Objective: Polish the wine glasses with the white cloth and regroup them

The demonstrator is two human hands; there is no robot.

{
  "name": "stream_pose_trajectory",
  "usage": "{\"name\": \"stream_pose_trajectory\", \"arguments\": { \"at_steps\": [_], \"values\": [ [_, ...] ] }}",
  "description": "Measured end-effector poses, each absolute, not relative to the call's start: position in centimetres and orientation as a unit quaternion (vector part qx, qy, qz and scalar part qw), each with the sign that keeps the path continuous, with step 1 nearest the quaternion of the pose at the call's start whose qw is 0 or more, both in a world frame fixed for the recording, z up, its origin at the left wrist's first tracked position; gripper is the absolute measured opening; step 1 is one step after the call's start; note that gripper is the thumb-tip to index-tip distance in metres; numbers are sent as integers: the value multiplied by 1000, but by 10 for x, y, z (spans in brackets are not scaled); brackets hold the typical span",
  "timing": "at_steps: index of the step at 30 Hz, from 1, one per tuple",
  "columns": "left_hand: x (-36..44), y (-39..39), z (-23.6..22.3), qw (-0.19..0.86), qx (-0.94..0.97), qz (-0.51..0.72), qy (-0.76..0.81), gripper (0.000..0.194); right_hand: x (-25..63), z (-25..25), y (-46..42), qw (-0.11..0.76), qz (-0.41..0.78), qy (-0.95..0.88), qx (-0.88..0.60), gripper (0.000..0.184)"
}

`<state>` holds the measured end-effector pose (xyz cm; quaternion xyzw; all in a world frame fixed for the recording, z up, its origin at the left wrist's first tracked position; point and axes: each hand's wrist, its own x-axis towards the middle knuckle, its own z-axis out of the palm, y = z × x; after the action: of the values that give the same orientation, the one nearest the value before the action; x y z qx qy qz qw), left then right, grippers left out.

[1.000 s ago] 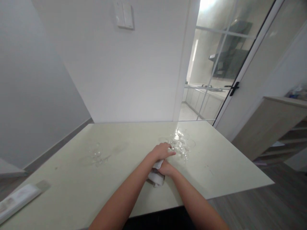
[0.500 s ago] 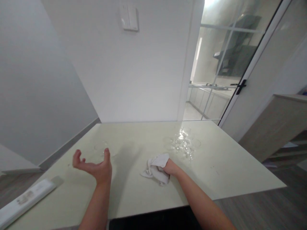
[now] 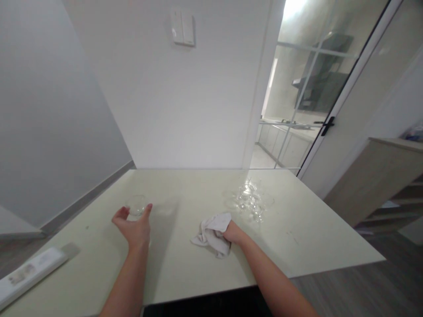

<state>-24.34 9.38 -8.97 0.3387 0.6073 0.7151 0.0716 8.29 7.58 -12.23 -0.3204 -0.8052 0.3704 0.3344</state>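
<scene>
My left hand (image 3: 134, 226) curls around a small clear glass bowl (image 3: 136, 204), fingers on its left side and thumb on its right. Whether the bowl still touches the table cannot be made out. A crumpled pale cloth (image 3: 211, 235) is bunched in my right hand (image 3: 234, 232), low over the middle of the table. The fingers of that hand are partly hidden by the cloth. Beyond it, to the right, a cluster of clear glassware (image 3: 250, 200) stands on the table, shiny and hard to separate into pieces.
The pale table (image 3: 185, 185) meets a white wall at its far side. A long white box (image 3: 31, 273) lies at its left edge. Something black (image 3: 208, 304) is at the near edge. A wooden shelf unit (image 3: 380, 176) and a glazed door (image 3: 297, 110) are at the right.
My left hand has moved onto the glass bowl, its spread fingers closing around it. My right hand keeps the cloth in nearly the same place. The view has shifted slightly.
</scene>
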Motion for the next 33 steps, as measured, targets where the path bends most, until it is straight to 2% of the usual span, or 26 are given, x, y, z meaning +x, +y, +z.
{"name": "stream_pose_trajectory", "arguments": {
  "at_steps": [4, 8, 11, 13, 15, 17, 20, 25, 29, 31, 33],
  "values": [
    [-235, 90, -81, 35, 333, 751, 569, 73, 80, -116, 76, 337, 407, -783, -329, 21],
    [-208, 73, -57, -18, 465, 711, 527, 73, 78, -109, 68, 380, 468, -719, -346, 21],
    [-177, 63, -34, -43, 653, 572, 495, 64, 75, -107, 62, 447, 530, -613, -379, 29],
    [-152, 61, -24, -3, 786, 423, 450, 61, 73, -107, 59, 494, 590, -503, -394, 39],
    [-128, 64, -21, 21, 869, 294, 396, 62, 71, -107, 59, 521, 650, -395, -387, 48],
    [-108, 68, -26, 37, 901, 234, 364, 69, 72, -106, 61, 547, 674, -323, -376, 54],
    [-92, 74, -43, 58, 905, 219, 359, 75, 76, -104, 62, 592, 639, -312, -380, 53],
    [-98, 81, -62, 51, 909, 247, 333, 76, 75, -107, 64, 607, 546, -413, -404, 41],
    [-106, 86, -64, 0, 881, 326, 343, 52, 73, -108, 66, 641, 584, -308, -391, 44],
    [-108, 85, -62, 5, 864, 353, 359, 34, 75, -107, 66, 636, 612, -261, -391, 46],
    [-108, 81, -60, 41, 851, 358, 381, 28, 77, -106, 66, 627, 624, -247, -396, 48]
  ]
}}
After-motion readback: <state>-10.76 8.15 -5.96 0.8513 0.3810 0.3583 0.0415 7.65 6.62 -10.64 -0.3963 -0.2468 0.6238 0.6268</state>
